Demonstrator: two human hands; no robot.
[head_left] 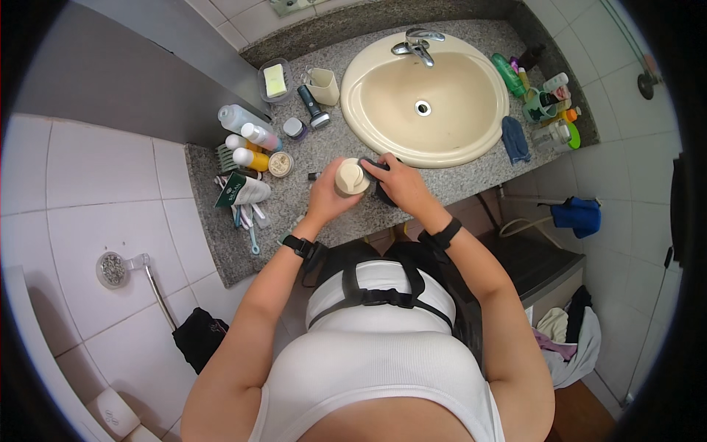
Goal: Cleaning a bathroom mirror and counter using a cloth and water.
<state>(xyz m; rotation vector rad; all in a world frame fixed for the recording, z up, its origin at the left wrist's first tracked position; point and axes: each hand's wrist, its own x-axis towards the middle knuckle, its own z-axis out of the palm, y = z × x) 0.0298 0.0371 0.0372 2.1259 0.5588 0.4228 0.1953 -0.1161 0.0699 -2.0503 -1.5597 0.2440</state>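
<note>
My left hand (325, 194) is wrapped round a cream-coloured bottle (352, 178) with a pump-like top, held upright over the counter's front edge. From the other side, my right hand (405, 186) pinches a dark cloth (376, 169) against the bottle's top. Part of this cloth hangs below the fingers, and its full shape is hidden. A small dark object (314, 176) lies beside my left hand. Close by on the counter are an open round jar (280, 164) and a small white-lidded jar (294, 129).
Behind my hands is a cream sink (349, 96) with a chrome faucet (418, 46). Several bottles (259, 138), a shaver (314, 107), a cream cup (322, 87) and a soap dish (275, 80) stand left. A blue cloth (515, 141) and more toiletries (540, 107) sit right.
</note>
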